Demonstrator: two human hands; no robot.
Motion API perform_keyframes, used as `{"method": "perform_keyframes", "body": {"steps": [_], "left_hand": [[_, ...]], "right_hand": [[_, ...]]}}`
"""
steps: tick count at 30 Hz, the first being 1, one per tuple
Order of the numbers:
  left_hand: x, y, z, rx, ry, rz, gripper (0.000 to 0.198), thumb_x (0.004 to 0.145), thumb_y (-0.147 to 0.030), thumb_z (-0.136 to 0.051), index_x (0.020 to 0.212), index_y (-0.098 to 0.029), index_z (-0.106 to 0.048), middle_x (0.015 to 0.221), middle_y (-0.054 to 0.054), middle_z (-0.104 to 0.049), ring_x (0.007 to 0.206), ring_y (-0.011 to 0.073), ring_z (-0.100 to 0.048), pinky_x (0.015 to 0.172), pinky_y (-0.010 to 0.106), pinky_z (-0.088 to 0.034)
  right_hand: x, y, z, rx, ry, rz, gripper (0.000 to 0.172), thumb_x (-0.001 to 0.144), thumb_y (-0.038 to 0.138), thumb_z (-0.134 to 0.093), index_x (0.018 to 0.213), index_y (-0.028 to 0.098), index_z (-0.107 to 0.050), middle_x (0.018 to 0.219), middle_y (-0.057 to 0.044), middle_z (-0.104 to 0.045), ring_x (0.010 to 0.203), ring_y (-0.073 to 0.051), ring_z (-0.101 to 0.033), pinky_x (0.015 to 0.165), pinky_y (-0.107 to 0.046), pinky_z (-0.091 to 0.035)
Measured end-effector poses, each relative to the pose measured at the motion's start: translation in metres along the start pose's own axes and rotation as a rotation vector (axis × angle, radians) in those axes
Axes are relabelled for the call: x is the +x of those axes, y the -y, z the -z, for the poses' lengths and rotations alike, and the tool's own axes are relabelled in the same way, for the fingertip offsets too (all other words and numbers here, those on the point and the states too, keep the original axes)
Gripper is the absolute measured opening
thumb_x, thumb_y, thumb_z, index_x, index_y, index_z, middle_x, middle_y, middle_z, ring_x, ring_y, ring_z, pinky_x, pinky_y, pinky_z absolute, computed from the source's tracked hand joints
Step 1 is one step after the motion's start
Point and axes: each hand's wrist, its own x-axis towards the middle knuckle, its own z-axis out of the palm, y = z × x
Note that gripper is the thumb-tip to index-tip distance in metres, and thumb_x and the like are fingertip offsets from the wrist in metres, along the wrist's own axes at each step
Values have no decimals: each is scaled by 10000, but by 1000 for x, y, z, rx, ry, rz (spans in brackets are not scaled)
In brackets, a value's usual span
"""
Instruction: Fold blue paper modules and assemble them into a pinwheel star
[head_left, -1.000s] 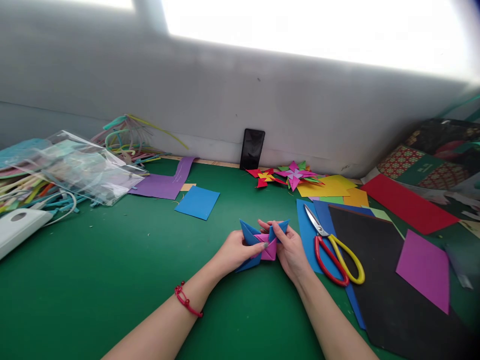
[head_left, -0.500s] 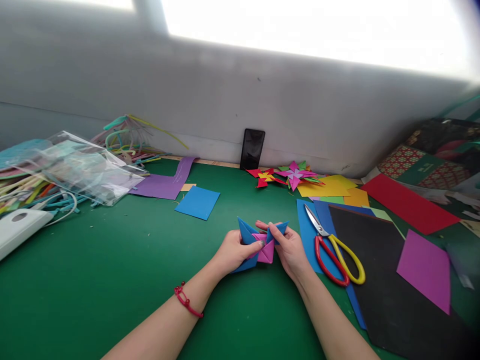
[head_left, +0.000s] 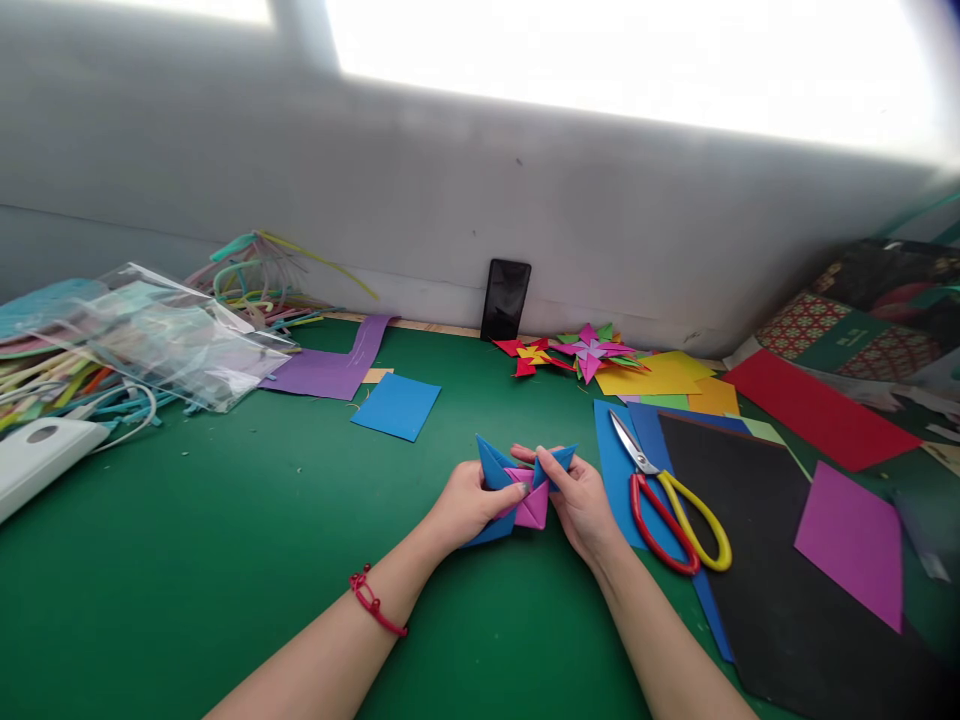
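Observation:
A folded origami piece (head_left: 532, 508) of blue and pink paper is held between both hands above the green table. My left hand (head_left: 468, 505) is closed on its left side, the thumb pressing across the pink middle. Pinched in my right hand (head_left: 577, 497) is the upper right blue point of the same piece, between thumb and fingers. Another blue point stands up near the left fingers. The underside and some fingertips are hidden behind the paper.
Scissors (head_left: 667, 500) with red and yellow handles lie right of my hands on blue and black sheets (head_left: 780, 570). A blue square (head_left: 397, 406) lies ahead left. Folded paper stars (head_left: 589, 352) and a leaning phone (head_left: 505, 298) are by the wall; a plastic bag (head_left: 187, 340) is left.

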Motion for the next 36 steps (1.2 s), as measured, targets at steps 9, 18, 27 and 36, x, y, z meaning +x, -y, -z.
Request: {"method": "perform_keyframes", "body": {"steps": [9, 18, 27, 36], "left_hand": [[5, -1, 1, -130, -163, 14, 356, 693, -388, -616, 912, -110, -648, 854, 69, -674, 794, 201, -591, 723, 278, -439], [2, -3, 1, -336, 88, -50, 617, 807, -589, -273, 964, -114, -635, 910, 115, -656, 846, 222, -595, 695, 319, -489], [5, -3, 6, -355, 39, -14, 489, 814, -508, -376, 973, -109, -609, 858, 94, -629, 743, 177, -580, 657, 294, -483], [1, -8, 4, -228, 93, -12, 384, 722, -401, -587, 1002, -141, -609, 906, 79, -642, 810, 201, -583, 699, 295, -471]], "right_hand": [[-3, 0, -7, 46, 23, 16, 372, 768, 463, -547, 990, 178, -637, 927, -92, -684, 940, -250, -598, 745, -367, -488], [5, 1, 9, 142, -152, -8, 304, 762, 437, -556, 808, 164, -680, 894, -80, -692, 789, -242, -636, 644, -342, -505], [4, 1, 13, 44, -91, 13, 225, 703, 389, -645, 742, 172, -688, 572, 9, -615, 458, -115, -515, 453, -238, -414], [5, -2, 13, -17, -62, -8, 339, 731, 471, -580, 766, 148, -677, 475, 12, -509, 405, -107, -399, 390, -227, -306]]}}
